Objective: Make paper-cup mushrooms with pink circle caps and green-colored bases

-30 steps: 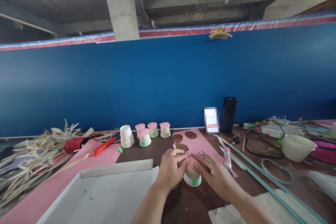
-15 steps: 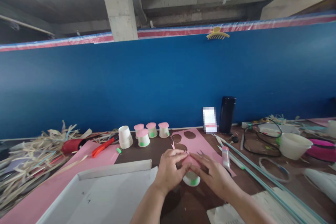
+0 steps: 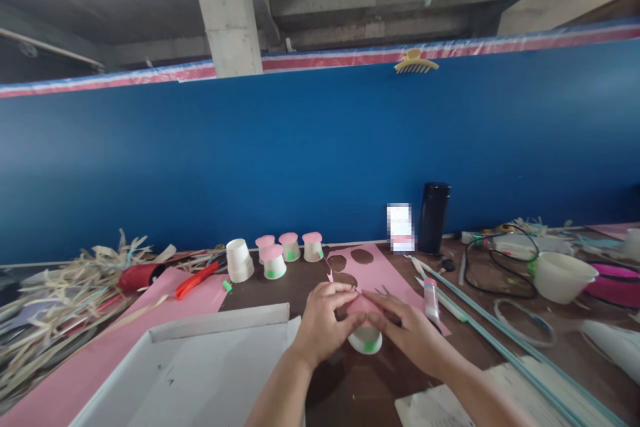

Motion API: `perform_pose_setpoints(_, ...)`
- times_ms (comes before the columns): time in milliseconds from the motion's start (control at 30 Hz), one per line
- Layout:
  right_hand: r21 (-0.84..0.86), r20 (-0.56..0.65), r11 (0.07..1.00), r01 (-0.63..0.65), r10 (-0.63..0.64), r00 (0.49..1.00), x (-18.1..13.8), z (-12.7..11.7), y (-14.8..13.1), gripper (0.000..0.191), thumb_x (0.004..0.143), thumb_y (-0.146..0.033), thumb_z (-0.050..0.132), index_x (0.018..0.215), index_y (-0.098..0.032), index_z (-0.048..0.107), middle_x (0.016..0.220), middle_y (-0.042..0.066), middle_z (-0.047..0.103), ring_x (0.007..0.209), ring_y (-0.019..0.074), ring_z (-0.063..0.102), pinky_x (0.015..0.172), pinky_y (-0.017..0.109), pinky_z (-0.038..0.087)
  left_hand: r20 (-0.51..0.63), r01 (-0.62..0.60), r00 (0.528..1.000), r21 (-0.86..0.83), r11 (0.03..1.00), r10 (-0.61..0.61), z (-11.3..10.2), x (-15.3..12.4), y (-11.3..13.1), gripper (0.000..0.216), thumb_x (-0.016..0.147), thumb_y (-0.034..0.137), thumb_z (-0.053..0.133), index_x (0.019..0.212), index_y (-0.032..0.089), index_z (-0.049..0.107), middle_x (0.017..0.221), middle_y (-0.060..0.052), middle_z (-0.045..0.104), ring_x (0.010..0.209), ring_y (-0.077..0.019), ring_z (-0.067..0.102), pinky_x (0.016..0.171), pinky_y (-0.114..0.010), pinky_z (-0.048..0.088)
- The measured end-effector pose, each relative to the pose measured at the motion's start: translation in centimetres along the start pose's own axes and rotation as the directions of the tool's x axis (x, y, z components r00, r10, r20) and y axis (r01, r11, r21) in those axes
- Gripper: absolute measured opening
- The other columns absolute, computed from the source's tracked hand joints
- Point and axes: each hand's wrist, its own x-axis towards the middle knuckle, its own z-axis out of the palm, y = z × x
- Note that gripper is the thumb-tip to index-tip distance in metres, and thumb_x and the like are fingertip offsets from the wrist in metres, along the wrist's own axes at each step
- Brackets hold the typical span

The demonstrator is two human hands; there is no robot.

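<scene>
**Pink cap on a paper cup: press it evenly**

Head view: the upturned paper cup [image 3: 367, 341] sits on the brown surface [image 3: 360, 387], just in front of the holed pink sheet [image 3: 381, 271]. The left hand [image 3: 323, 327] and right hand [image 3: 407, 333] both have their fingers pinched down on the pink disc [image 3: 361, 307] covering the cup's top. It's probably best to keep the disc centred and press all around the edge, so it matches the capped cups [image 3: 290, 248] at the back.

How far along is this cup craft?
Four pink-capped cups stand finished by the blue wall. The left hand and right hand press a pink paper cap onto a fifth upturned cup. A stack of plain white cups beside them has no caps yet, so more probably remain.
</scene>
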Motion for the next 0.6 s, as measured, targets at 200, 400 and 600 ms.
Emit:
perform_pose_setpoints(200, 0.058, 0.022, 0.998, -0.012, 0.011, 1.000, 0.11, -0.20, 0.25, 0.044, 0.084, -0.050, 0.051, 0.122, -0.029, 0.058, 0.126, 0.003, 0.059, 0.118, 0.0245, 0.052, 0.103, 0.044, 0.037, 0.022, 0.034, 0.999, -0.040, 0.999, -0.033, -0.19, -0.01, -0.13, 0.043, 0.074, 0.054, 0.061, 0.112, 0.034, 0.064, 0.117, -0.002, 0.062, 0.110, -0.0234, 0.052, 0.098, -0.039, 0.041)
perform_pose_setpoints(400, 0.067, 0.023, 0.998, 0.018, -0.020, 1.000, 0.16, -0.49, -0.18, 0.038, 0.087, -0.046, 0.046, 0.119, -0.030, 0.060, 0.124, 0.002, 0.061, 0.118, 0.0225, 0.052, 0.106, 0.047, 0.032, 0.032, 0.040, 0.999, -0.080, 0.996, -0.037, -0.10, -0.06, -0.46, 0.042, 0.076, 0.051, 0.061, 0.114, 0.033, 0.063, 0.119, -0.003, 0.061, 0.112, -0.0235, 0.052, 0.099, -0.039, 0.040)
perform_pose_setpoints(600, 0.083, 0.031, 0.996, 0.025, -0.028, 0.999, 0.28, -0.48, -0.17, 0.038, 0.089, -0.044, 0.044, 0.121, -0.030, 0.059, 0.127, 0.001, 0.058, 0.121, 0.0217, 0.050, 0.107, 0.045, 0.032, 0.054, 0.058, 0.997, -0.096, 0.994, -0.053, -0.10, -0.09, -0.57, 0.042, 0.076, 0.050, 0.060, 0.115, 0.034, 0.062, 0.120, -0.002, 0.060, 0.114, -0.0228, 0.050, 0.101, -0.038, 0.040)
